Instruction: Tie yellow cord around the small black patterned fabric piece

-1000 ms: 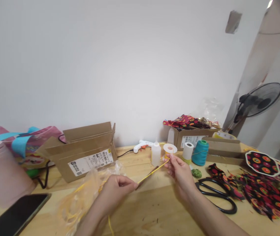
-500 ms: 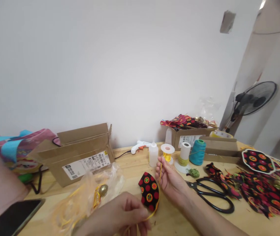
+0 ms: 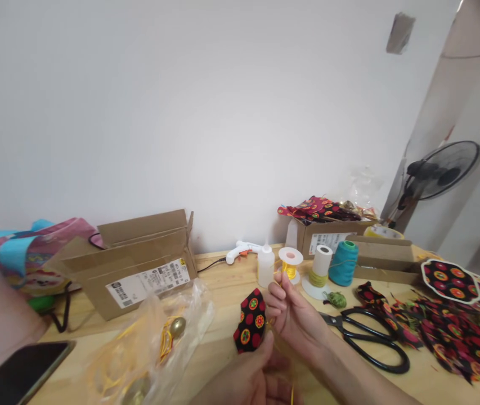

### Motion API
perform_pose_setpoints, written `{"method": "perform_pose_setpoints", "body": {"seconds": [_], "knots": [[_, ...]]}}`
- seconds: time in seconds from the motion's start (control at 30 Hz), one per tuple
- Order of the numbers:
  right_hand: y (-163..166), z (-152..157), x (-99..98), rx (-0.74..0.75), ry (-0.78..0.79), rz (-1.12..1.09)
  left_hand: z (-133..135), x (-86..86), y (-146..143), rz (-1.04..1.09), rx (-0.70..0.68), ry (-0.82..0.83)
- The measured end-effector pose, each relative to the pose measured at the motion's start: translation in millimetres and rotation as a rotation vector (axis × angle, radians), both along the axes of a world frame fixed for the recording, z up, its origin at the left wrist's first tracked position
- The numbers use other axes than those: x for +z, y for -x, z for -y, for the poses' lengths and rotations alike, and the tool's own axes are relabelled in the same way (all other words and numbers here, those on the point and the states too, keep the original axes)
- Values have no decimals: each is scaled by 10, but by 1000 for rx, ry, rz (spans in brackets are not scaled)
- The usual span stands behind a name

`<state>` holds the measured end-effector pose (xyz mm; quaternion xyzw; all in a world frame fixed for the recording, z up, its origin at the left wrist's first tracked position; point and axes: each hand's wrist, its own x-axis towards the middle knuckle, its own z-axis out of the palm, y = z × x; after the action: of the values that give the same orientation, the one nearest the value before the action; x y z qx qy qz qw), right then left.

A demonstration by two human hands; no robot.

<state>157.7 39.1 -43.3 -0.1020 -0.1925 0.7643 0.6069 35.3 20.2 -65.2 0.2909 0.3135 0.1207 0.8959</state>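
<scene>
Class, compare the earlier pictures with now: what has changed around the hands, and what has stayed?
The patterned piece, seen nearly edge-on a second ago, now shows its printed face. The left hand has moved right, close to the right hand, its thumb by the piece's edge; whether it grips cord is unclear. The right hand still pinches the yellow cord. The scissors, yellow spool and teal thread stay put.

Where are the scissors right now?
In the head view, the scissors lie on the table toward the right, between the right hand and the patterned fabric scraps.
</scene>
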Motion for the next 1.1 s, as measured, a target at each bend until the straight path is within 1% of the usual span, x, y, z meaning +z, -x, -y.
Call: {"method": "perform_pose_setpoints", "body": {"seconds": [0.07,0.17,0.23,0.33,0.43,0.5,0.57,0.63,0.7,0.73,0.8,0.87,0.9,0.93,1.0,1.07,1.1], "knots": [[-5,15,12,24,-13,-12,3,39,17,-3,29,1],[-10,16,12,18,-3,5,24,68,31,3,114,-7],[-17,4,4,-13,-8,55,33,83,54,0,146,-66],[-44,-13,-2,-65,-56,186,28,154,126,27,155,-197],[-70,6,16,-73,-160,383,8,293,214,20,250,-275],[-63,52,45,-61,-239,517,5,378,241,-73,232,-356],[-35,118,85,-55,-329,645,17,418,224,-171,151,-488],[-4,186,132,-34,-431,784,39,405,171,-211,86,-624],[5,231,180,-28,-537,927,50,365,115,-212,85,-726],[-5,238,202,-64,-578,987,45,346,97,-219,110,-758],[-52,220,238,-235,-605,1075,13,328,100,-238,171,-745],[-120,171,253,-405,-538,1129,-37,343,146,-189,255,-665],[-153,143,247,-425,-491,1160,-60,360,176,-147,305,-629],[-178,117,232,-388,-457,1205,-79,379,206,-104,357,-603],[-194,86,170,-217,-450,1332,-98,417,248,-48,447,-586],[-158,87,82,-39,-509,1471,-93,439,259,-32,492,-598],[-124,96,36,12,-547,1528,-84,443,254,-31,498,-609]]}}
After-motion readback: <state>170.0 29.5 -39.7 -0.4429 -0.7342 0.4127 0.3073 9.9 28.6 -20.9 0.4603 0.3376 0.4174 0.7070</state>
